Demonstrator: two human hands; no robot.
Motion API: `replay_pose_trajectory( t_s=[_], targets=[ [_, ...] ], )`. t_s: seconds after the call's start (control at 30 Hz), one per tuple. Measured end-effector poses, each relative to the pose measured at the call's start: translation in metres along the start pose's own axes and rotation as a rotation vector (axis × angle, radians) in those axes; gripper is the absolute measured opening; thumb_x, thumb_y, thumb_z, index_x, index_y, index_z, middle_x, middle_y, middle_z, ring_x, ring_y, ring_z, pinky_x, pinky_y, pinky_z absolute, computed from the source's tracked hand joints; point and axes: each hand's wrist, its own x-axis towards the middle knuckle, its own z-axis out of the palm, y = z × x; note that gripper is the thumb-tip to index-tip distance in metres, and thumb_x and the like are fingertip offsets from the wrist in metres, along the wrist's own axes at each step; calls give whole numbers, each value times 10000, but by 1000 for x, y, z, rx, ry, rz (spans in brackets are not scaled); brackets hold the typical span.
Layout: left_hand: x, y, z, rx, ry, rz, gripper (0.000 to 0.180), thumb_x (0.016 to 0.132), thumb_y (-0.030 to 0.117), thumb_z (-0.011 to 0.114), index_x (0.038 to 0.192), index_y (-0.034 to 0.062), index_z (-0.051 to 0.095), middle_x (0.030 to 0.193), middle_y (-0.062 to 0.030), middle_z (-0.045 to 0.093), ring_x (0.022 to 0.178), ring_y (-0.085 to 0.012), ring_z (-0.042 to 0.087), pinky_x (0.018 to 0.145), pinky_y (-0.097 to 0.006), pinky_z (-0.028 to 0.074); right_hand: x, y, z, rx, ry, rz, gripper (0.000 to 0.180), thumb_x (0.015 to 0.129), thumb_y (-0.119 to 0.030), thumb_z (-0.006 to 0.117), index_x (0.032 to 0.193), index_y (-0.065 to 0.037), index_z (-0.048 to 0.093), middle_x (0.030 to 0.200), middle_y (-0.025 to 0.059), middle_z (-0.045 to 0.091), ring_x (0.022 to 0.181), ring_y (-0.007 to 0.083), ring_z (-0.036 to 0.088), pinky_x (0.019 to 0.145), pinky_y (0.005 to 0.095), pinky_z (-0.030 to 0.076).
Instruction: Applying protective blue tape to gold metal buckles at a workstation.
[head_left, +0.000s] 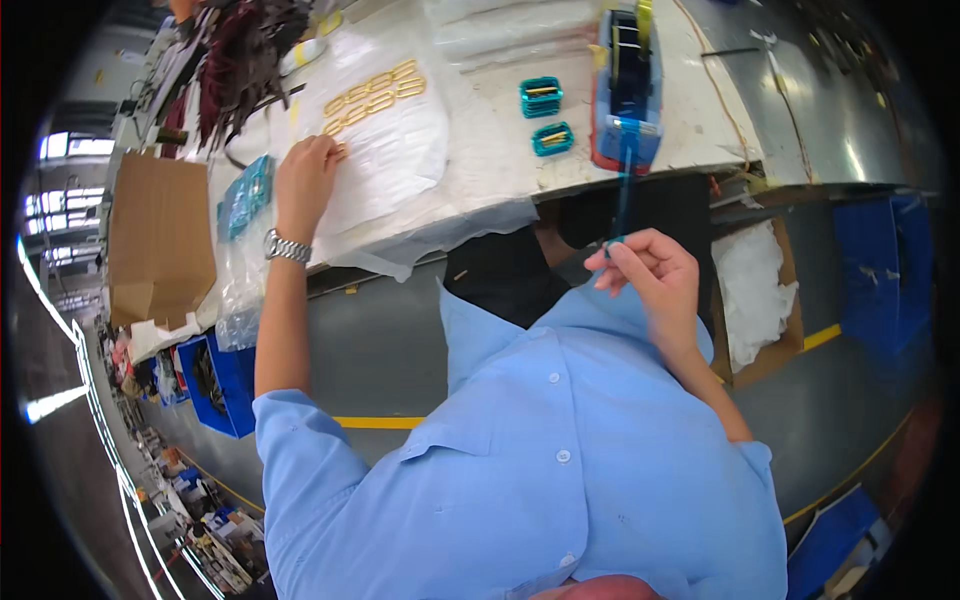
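Note:
My right hand (655, 280) pinches the loose end of a blue-green tape strip (626, 195). The strip runs down, stretched, from a blue tape dispenser (628, 90) near the table's edge. Over on the white sheet (400, 160), my left hand (308, 180) has its fingers closed at the end of rows of gold-coloured oval rings (375, 95). A bit of one gold ring (341, 152) shows at its fingertips; the rest is covered. Two small bundles (541, 97) wrapped in blue-green tape, gold inside, lie left of the dispenser.
Dark red strips (245, 60) hang at the back left. A clear bag with blue-green packets (245, 198) lies left of my left wrist, beside a cardboard box (160, 240). Blue bins (222, 385) stand on the floor; an open carton with white plastic (755, 290) is right of me.

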Motion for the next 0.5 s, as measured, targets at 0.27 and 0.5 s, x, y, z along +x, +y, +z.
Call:
replay_pose_trajectory(
  t_s=[0.27, 0.5],
  targets=[
    [1, 3, -8, 43, -25, 165, 73, 955, 78, 692, 1002, 50, 643, 920, -131, 707, 905, -355, 687, 768, -475, 541, 0, -10, 3, 53, -56, 13, 100, 1063, -67, 669, 1080, 32, 675, 1001, 174, 805, 799, 148, 762, 683, 272, 590],
    [6, -29, -4, -149, -141, -94, 89, 961, 97, 713, 987, 12, 708, 895, -124, 747, 773, -266, 708, 710, -383, 556, -4, -6, 1, 56, -54, -34, 96, 1061, -62, 667, 1084, 32, 675, 987, 159, 803, 802, 137, 758, 692, 261, 588]
  ],
)
